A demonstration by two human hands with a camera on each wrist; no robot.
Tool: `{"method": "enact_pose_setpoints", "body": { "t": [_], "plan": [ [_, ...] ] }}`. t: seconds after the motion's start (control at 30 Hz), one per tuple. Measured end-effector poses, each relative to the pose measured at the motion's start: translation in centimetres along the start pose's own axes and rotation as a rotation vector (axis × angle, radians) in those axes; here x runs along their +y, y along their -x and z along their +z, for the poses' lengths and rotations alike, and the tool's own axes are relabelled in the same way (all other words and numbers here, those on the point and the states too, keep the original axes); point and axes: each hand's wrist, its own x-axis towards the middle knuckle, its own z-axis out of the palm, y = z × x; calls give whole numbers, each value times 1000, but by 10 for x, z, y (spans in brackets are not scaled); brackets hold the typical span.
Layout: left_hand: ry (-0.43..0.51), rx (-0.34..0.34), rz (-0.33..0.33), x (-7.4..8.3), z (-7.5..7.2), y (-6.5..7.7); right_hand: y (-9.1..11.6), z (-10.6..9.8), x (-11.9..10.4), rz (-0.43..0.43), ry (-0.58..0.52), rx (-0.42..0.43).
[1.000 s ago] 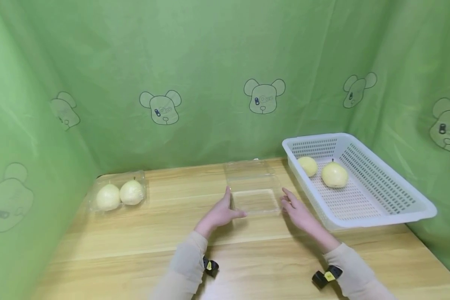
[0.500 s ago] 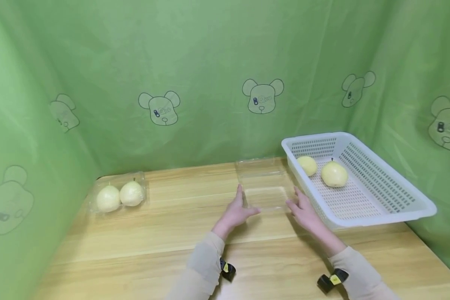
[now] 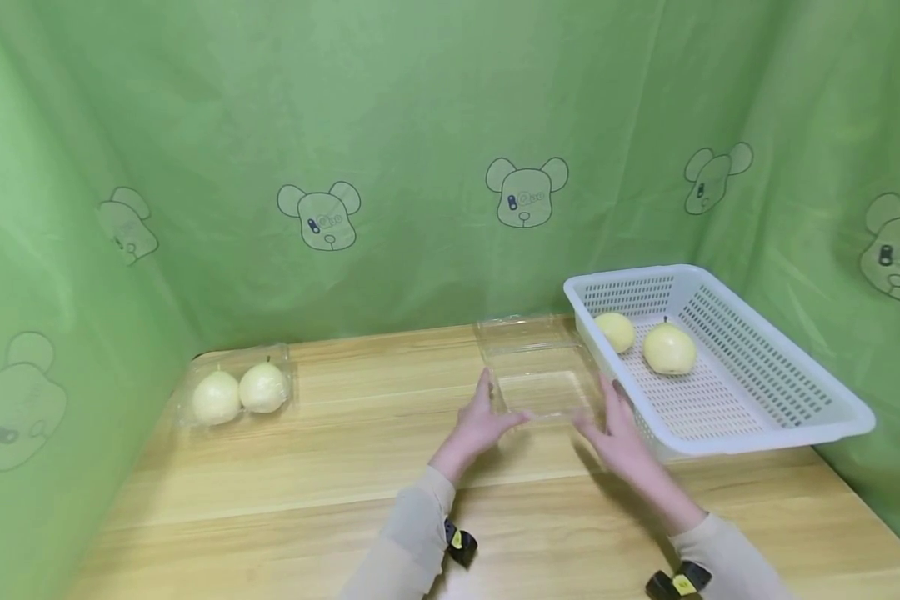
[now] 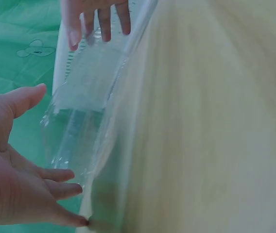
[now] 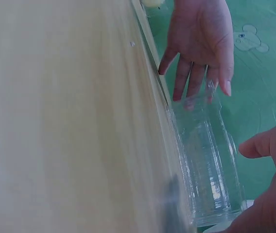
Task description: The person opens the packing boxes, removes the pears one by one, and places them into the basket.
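A clear plastic clamshell box (image 3: 543, 393) lies on the table with its lid folded back toward the curtain. My left hand (image 3: 476, 427) is at the box's left side, thumb spread along the near edge and fingers extended; the left wrist view shows those fingers (image 4: 62, 189) straight at the plastic. On the other side, my right hand (image 3: 618, 437) is between the box and the basket, its fingers extended and thumb near the front corner. In the right wrist view the right thumb (image 5: 257, 145) stands apart from the plastic, while its fingers are mostly hidden. Neither hand grips anything.
A white perforated basket (image 3: 783, 437) at the right holds two pears, one of them a round pear (image 3: 669, 348) with a stem. At the far left, another clear box (image 3: 285, 367) contains two pears (image 3: 216, 397). Green curtain (image 3: 420, 275) surrounds the wooden table (image 3: 270, 517).
The clamshell box has slid right toward the basket, with both hands moving along. During the last half second the right hand's fingers have spread slightly, close to the basket's side.
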Motion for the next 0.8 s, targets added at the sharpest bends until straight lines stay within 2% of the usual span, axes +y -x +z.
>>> {"method": "enact_pose_setpoints", "body": {
  "t": [0.13, 0.27, 0.5, 0.67, 0.8],
  "plan": [
    [12, 14, 24, 0, -15, 3, 9, 1, -7, -16, 35, 24],
    [0, 68, 71, 0, -35, 6, 15, 5, -15, -73, 89, 65],
    [6, 216, 189, -3, -75, 16, 18, 17, -29, -209, 166, 102],
    [7, 313, 238, -5, -104, 29, 17, 28, -35, -294, 192, 146],
    [-12, 388, 270, -7, -129, 38, 13, 36, -43, -331, 203, 152]
  ]
}}
